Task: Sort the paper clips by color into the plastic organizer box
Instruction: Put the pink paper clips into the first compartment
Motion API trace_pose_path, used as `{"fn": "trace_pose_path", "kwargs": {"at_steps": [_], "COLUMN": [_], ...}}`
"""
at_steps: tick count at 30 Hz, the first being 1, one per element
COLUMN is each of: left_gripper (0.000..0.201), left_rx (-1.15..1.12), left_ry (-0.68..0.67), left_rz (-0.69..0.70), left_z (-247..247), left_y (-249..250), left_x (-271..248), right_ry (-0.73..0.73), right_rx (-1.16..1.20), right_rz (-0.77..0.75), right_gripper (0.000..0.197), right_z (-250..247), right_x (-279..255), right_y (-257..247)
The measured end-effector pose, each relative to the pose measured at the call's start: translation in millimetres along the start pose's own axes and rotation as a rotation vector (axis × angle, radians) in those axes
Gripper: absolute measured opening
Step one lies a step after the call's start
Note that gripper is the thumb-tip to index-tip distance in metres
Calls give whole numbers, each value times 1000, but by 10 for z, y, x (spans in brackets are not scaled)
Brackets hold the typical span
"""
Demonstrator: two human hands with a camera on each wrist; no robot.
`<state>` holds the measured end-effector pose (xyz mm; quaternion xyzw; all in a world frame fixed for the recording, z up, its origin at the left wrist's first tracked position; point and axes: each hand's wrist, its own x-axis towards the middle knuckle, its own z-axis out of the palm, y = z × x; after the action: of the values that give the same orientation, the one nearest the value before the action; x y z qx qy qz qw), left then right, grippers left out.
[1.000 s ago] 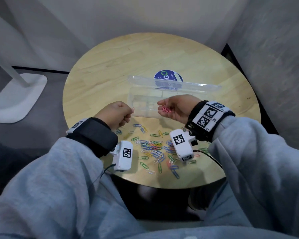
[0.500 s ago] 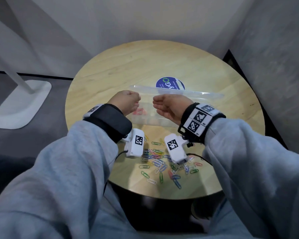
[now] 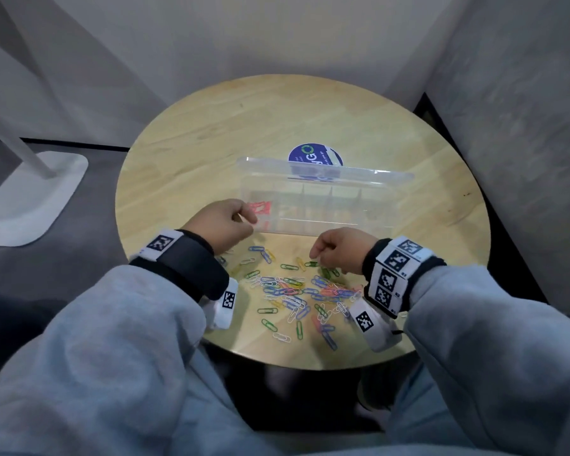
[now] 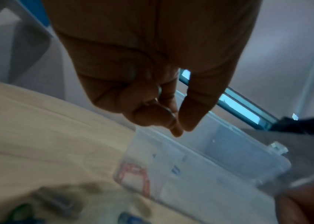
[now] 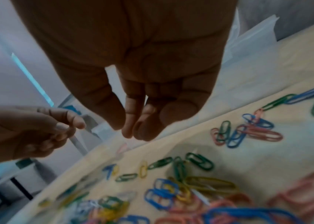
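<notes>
Nearest the person, a loose heap of mixed paper clips (image 3: 297, 294) lies on the round wooden table (image 3: 191, 133), within reach of both hands for picking. The right hand (image 3: 338, 250) hovers just above the heap's far edge, fingers loosely curled with tips drawn together and nothing visibly held, apparently poised to select a clip. The left hand (image 3: 222, 223), thumb and fingertips close together and seemingly empty, hangs at the near-left corner of the plastic organizer box (image 3: 323, 205). Pink clips (image 3: 260, 207) already occupy its leftmost compartment; the lid (image 3: 324, 172) stands open behind, leaving every compartment accessible.
</notes>
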<state>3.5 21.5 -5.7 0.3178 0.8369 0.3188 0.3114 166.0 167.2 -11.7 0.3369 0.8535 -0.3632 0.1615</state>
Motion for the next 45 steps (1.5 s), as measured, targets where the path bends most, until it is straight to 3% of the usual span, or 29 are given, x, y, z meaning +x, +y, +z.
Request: {"fn": "trace_pose_path", "kwargs": {"at_steps": [7,11,20,21,24,30,38,41,45], "left_gripper": [24,19,8,10,16,19,13,11,9], "left_rx": [430,550,647,650,641,619,652,638,564], "left_ry": [-92,-119,-157,-154,-145,-186,-221,-237,-245], "left_rz": [39,32,73,77,73,87,86,72,73], "left_z": [371,458,486,494,517,514,495,499,490], "left_y": [-57,-81,-103,-106,-126,-82,-101,-116,-124], "left_x": [36,116,191,191,194,151,133,143,119], "right_ry": [44,49,6,5,31,-70,-197,-173,-106], "right_rx": [-299,-369,-446,-412,-192,634,796,688,-60], "right_rz": [36,17,46,49,80,156,193,121,-46], "right_gripper": [21,27,15,11,25,28,33,28,26], "right_z": [232,316,354,338,299,219,254,294,312], "right_x": [112,225,283,262,214,110,39,62,43], "right_y": [-13,-85,-109,-85,26,154,78,51,-5]}}
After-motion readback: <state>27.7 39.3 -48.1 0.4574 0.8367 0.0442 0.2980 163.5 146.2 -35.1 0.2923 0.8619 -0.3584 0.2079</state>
